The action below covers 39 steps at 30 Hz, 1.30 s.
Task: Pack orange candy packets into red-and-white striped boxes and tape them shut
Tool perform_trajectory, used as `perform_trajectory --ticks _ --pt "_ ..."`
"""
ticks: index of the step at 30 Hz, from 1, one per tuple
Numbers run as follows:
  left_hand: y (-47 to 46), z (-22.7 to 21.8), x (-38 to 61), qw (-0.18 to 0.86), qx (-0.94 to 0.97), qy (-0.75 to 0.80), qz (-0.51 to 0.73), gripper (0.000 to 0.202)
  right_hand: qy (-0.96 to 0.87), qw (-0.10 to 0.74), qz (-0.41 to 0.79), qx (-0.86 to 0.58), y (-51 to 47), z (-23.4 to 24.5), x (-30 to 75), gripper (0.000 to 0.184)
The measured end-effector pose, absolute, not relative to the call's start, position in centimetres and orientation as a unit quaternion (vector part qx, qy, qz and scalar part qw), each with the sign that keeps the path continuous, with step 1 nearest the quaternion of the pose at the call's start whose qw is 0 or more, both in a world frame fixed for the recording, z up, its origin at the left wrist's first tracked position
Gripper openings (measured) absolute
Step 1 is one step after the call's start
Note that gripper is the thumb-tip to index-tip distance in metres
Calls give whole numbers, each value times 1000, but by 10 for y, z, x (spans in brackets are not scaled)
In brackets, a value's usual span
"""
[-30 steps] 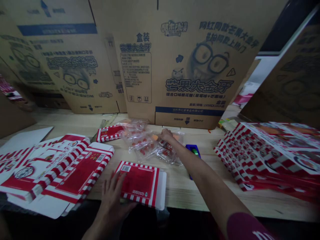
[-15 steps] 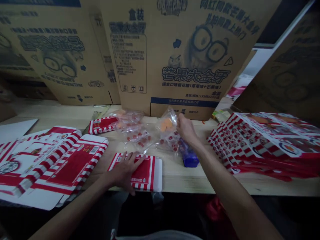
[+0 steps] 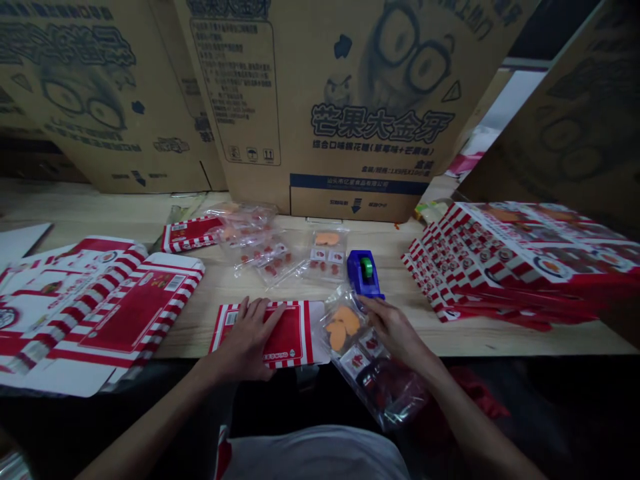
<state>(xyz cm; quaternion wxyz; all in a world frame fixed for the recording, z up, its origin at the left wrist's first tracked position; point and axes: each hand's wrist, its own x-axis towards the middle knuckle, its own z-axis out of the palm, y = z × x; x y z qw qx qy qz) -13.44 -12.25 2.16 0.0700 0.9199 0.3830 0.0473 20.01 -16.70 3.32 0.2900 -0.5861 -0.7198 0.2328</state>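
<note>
At 9 o'clock, flat red-and-white striped carton blanks (image 3: 125, 307) overlap on a pale wooden surface (image 3: 190, 333), their near corners jutting past its edge. At 11 o'clock lies a smaller striped blank (image 3: 187, 235). Near 6 o'clock, the left hand (image 3: 247, 340) rests with a wide, open grip, fingers spread and pressing on a folded striped carton blank (image 3: 295, 333) at the near edge. Toward 12 o'clock lie loose clear sweet bags (image 3: 255, 243). Just right of them, at 1 o'clock, stands a blue tape dispenser (image 3: 361, 273) with a green roll. The right hand (image 3: 395, 330) has a narrow grip, pinching a clear plastic bag of sweets (image 3: 365, 360) with orange pieces inside, its lower end hanging past the edge at 5 o'clock. At 3 o'clock rests a slanting stack of printed flat cartons (image 3: 520, 260). Brown cardboard cartons (image 3: 320, 100) stand behind.

A loose pinch could let the bag slip and drop off the edge. A careless push could slide the blank over the edge or topple the slanting stack.
</note>
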Motion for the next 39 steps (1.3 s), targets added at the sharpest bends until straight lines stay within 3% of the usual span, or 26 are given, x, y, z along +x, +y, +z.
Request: perform_trajectory --ticks 6,12,14,20,22,25,34,36,39 --pt "-129 12 -123 52 929 360 67 107 -810 137 274 -500 -165 43 172 44" --pt "-122 5 -125 102 939 327 39 118 -822 93 219 -518 -156 25 148 44" --pt "-120 5 -127 120 940 317 21 120 -813 132 183 -537 -159 16 143 42" --pt "-118 4 -129 133 939 316 16 123 -637 401 72 -654 -216 -5 183 31" --pt "-117 5 -129 135 938 319 14 122 -544 414 83 -725 -242 -6 207 37" --pt "-117 6 -128 135 938 320 14 119 -464 397 190 -769 -264 -6 219 45" --pt "-125 0 -119 101 940 316 80 110 -592 419 324 -608 -214 -16 100 52" --pt "-126 5 -120 85 926 352 109 106 -583 450 332 -590 -208 -12 92 53" --pt "-131 21 -117 61 873 452 173 105 -508 541 298 -600 -210 -1 94 39"
